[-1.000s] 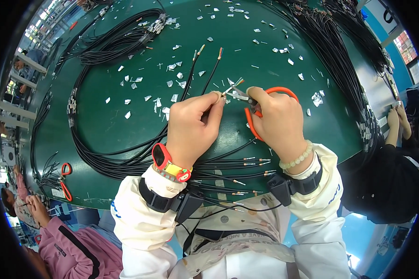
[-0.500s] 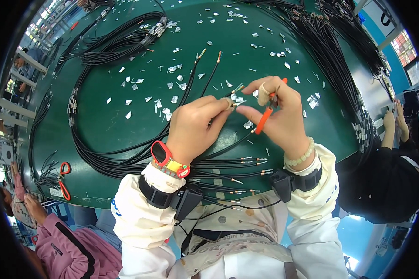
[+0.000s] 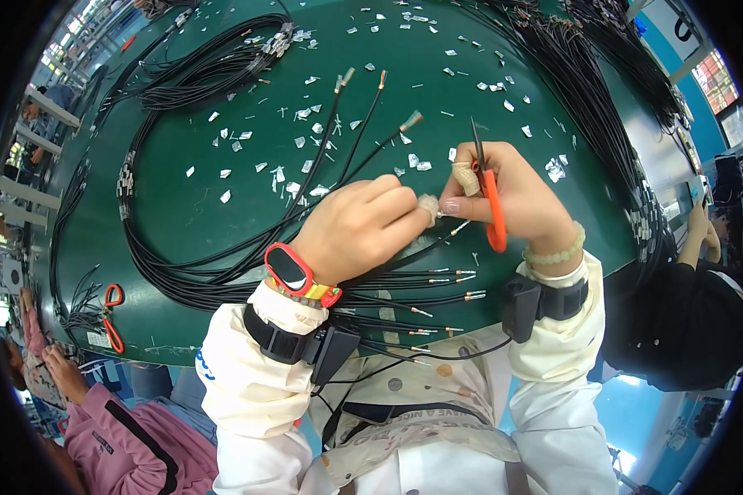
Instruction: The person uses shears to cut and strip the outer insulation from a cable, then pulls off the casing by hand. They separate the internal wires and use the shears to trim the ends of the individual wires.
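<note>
Cables (image 3: 223,295) look light and springy, with fragile ends — best gripped on the jacket, behind the bare wires (image 3: 412,121). Slim, black, silver- or colour-tipped, they lie looped on the green table (image 3: 198,227). Left hand (image 3: 359,221) pinches narrowly on what seems a cable end (image 3: 440,214) — mostly hidden. Right hand (image 3: 516,190) holds orange-handled snips (image 3: 494,211).

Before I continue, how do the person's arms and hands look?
Cream lower sleeves run into white ones; each arm has a black strap and box. By the left hand sits a red-framed watch; by the right hand, a pale beaded bracelet. A ribbed beige wrap covers one right finger.
</note>
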Demonstrator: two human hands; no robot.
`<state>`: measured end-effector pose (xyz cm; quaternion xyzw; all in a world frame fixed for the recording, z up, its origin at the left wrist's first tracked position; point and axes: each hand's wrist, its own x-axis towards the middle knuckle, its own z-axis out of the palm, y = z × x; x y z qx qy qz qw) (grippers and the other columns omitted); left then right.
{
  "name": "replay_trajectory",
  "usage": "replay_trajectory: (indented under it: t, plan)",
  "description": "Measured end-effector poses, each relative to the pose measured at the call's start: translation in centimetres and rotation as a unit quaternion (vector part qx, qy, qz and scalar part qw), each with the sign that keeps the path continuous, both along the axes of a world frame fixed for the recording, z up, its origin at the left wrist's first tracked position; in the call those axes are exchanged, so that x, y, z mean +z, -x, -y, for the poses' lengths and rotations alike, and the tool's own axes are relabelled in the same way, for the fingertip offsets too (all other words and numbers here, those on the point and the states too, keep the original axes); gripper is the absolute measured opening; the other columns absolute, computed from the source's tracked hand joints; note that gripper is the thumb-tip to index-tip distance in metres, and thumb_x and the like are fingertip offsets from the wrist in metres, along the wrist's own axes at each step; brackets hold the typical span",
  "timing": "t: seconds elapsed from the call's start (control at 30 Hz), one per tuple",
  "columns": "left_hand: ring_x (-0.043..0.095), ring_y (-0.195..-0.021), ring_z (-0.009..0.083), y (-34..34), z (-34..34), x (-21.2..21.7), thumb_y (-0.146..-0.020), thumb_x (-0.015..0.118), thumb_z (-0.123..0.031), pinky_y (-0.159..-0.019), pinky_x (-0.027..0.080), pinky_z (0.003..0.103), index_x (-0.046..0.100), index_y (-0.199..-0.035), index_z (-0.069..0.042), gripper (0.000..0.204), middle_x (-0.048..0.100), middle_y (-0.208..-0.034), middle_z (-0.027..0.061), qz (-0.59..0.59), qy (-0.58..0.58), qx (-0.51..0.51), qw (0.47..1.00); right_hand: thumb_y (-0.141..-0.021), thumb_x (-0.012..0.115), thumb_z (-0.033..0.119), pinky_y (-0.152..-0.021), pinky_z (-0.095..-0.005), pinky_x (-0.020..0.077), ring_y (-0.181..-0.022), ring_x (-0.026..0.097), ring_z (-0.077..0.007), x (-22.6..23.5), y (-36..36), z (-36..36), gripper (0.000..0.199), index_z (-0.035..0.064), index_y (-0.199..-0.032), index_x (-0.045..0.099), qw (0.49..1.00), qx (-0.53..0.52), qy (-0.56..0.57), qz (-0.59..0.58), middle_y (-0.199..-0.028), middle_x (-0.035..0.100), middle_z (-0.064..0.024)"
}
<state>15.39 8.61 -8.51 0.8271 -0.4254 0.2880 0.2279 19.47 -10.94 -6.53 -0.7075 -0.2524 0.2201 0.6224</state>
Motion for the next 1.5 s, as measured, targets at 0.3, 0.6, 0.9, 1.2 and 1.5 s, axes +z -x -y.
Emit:
replay_trajectory:
  t: [0.3,0.6,0.9,1.2,1.5]
  plan:
    - [0.048,-0.052,0.0166,0.2,-0.4,-0.1,-0.058,0.066,0.005,-0.042,0.037,0.026,0.060,-0.076,0.001,0.020,0.049,-0.062,0.0048,0.055,0.090,-0.020,0.994,-0.067,0.070,0.004,-0.056,-0.0196,0.0409,-0.069,0.054,-0.0094,-1.1,-0.2,-1.1,0.035,0.0105,-0.070,0.036,0.950,0.081,-0.190,-0.233,-0.073,0.056,-0.0046]
    - [0.048,-0.051,0.0208,0.0,0.3,-0.4,-0.068,0.062,0.004,-0.044,0.039,0.029,0.059,-0.078,0.000,0.012,0.049,-0.061,0.0077,-0.052,0.195,0.105,0.974,-0.065,0.068,0.000,-0.056,-0.0195,0.0364,-0.065,0.047,-0.0082,-1.1,0.8,-2.6,0.036,0.0113,-0.073,0.034,0.971,-0.025,-0.144,-0.187,-0.075,0.057,-0.0033]
    - [0.052,-0.055,0.0239,-0.4,0.4,-0.8,-0.072,0.060,-0.002,-0.047,0.041,0.032,0.058,-0.079,-0.003,0.007,0.051,-0.064,0.0084,-0.191,0.182,0.089,0.960,-0.067,0.065,-0.008,-0.056,-0.0222,0.0400,-0.066,0.048,-0.0084,-1.0,-0.3,-1.4,0.034,0.0099,-0.066,0.036,0.781,-0.086,0.075,0.614,-0.080,0.062,-0.0064]
    - [0.053,-0.059,0.0216,-0.4,0.1,-0.6,-0.070,0.063,-0.005,-0.047,0.042,0.032,0.059,-0.078,-0.005,0.009,0.050,-0.063,0.0058,-0.113,0.098,0.013,0.989,-0.070,0.063,-0.008,-0.055,-0.0213,0.0436,-0.058,0.046,-0.0069,-1.8,-0.9,-1.9,0.030,0.0064,-0.066,0.036,0.969,-0.160,-0.075,0.173,-0.073,0.059,-0.0093]
    - [0.053,-0.059,0.0171,-0.6,0.6,-1.5,-0.067,0.060,-0.009,-0.048,0.043,0.028,0.057,-0.071,-0.006,0.006,0.051,-0.065,0.0018,0.018,-0.075,0.080,0.994,-0.071,0.060,-0.010,-0.053,-0.0201,0.0424,-0.060,0.050,-0.0074,0.1,1.4,-1.7,0.030,0.0065,-0.066,0.036,0.921,-0.229,-0.072,0.308,-0.093,0.061,-0.0183]
